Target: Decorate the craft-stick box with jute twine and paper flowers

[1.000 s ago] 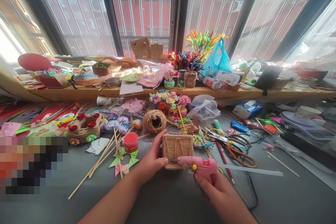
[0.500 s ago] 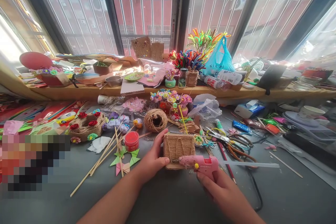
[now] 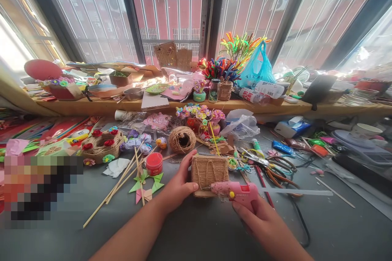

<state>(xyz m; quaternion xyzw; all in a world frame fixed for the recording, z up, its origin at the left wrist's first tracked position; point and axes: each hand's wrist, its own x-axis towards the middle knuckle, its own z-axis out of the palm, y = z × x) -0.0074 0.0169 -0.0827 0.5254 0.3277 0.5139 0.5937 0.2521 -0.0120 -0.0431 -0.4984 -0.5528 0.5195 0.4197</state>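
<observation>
"Where's this?"
"Grey table (image 3: 196,234), barred windows (image 3: 167,12) at twelve o'clock. The twine-wrapped box (image 3: 210,169) is at six, the left hand's (image 3: 177,187) fingers gripping its side."
"Right hand (image 3: 260,218)?"
"Clasping the pink glue gun (image 3: 243,195), four o'clock from the box."
"Writing?"
"Seemingly ANDELI there; characters on the blue bag (image 3: 257,69) are too blurred."

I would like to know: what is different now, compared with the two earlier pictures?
The pink glue gun in the right hand seems shifted very slightly right along the lower edge of the twine-wrapped box. Since the first picture, the outer end of its glue stick has swung up, closer to level. Nothing was taken or let go; the left hand holds the box as before.
</observation>
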